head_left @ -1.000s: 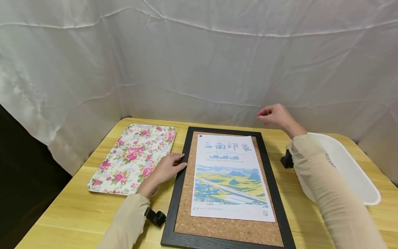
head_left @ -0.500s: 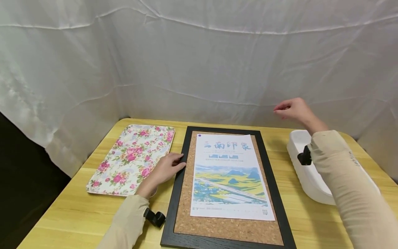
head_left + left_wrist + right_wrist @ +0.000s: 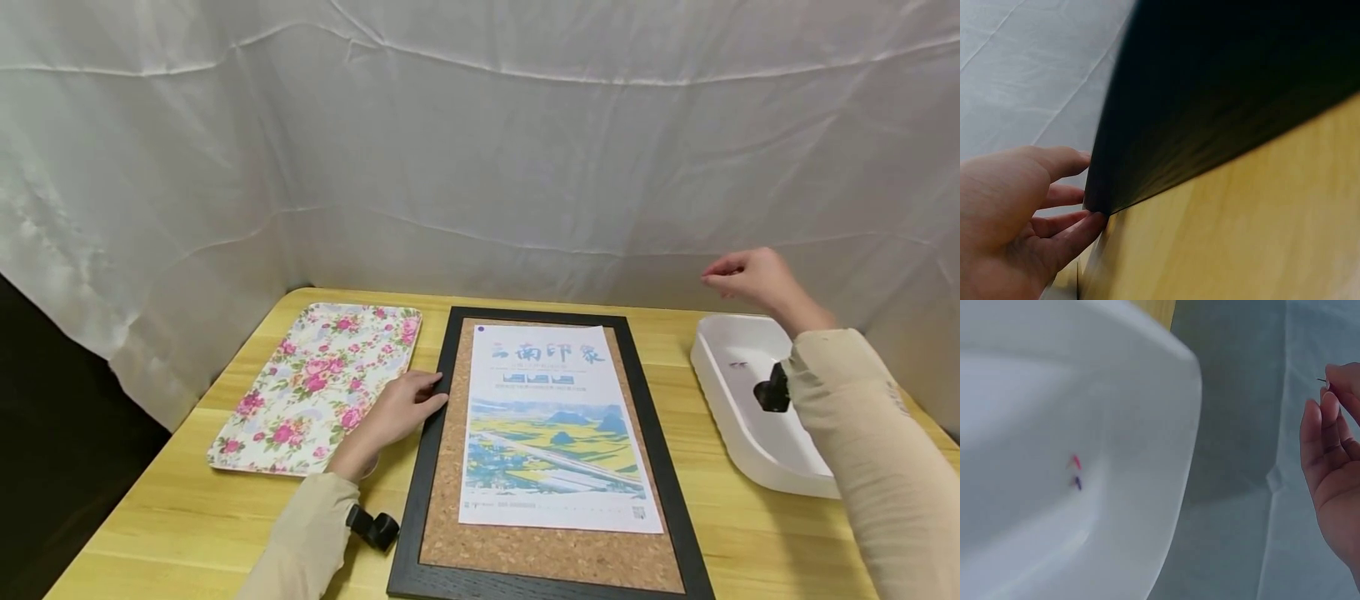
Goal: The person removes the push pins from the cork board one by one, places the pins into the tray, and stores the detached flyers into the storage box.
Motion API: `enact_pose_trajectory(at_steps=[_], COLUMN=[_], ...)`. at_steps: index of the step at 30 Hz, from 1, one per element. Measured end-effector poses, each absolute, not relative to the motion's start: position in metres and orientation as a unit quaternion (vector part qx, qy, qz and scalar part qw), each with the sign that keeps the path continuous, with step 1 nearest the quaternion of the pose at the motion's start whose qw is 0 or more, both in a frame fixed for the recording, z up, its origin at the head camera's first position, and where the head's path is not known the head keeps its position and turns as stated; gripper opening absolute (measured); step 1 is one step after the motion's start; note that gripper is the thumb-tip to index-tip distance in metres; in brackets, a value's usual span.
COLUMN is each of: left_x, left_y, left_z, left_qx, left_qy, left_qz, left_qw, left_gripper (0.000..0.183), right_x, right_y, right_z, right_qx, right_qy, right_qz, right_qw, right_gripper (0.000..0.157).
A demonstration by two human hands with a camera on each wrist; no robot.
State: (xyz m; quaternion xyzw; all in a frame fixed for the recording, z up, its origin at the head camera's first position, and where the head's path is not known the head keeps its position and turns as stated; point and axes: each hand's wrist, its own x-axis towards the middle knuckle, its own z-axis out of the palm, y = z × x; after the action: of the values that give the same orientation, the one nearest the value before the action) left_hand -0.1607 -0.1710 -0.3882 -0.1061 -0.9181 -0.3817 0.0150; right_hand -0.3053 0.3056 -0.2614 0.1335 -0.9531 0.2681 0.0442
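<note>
Right hand (image 3: 765,282), pin (image 3: 1322,380) pinched: shifted toward far right corner of worktop (image 3: 142,517), near tub (image 3: 716,408). Left hand (image 3: 397,412): fingers relaxed, touching left edge of corkboard (image 3: 555,557). Poster (image 3: 555,442): on corkboard; pinning apparently unfinished.

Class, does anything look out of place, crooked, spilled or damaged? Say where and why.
Yes: the poster sits slightly askew on the cork board. On its left the gap to the black frame widens toward the bottom; on its right it is narrow. Only its top left corner shows a purple pin. Nothing looks spilled or damaged.
</note>
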Motion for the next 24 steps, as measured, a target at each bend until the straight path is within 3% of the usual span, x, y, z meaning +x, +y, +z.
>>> enact_pose_trajectory(at_steps=[12,24], left_x=[-0.161,-0.162], left_y=[-0.171,-0.171], left_z=[-0.389,-0.391], left_qx=[-0.105,-0.107], left_qy=[-0.918,-0.919], left_qz=[-0.382,-0.379], left_qw=[0.015,0.017], left_gripper=[0.045,0.046], right_x=[-0.298,-0.293], right_y=[0.330,0.357], right_z=[-0.277,-0.306], right_qx=[0.127,0.093], right_qy=[-0.960,-0.962], right_qz=[0.249,0.255], right_qw=[0.036,-0.017], right_gripper=[0.031,0.036])
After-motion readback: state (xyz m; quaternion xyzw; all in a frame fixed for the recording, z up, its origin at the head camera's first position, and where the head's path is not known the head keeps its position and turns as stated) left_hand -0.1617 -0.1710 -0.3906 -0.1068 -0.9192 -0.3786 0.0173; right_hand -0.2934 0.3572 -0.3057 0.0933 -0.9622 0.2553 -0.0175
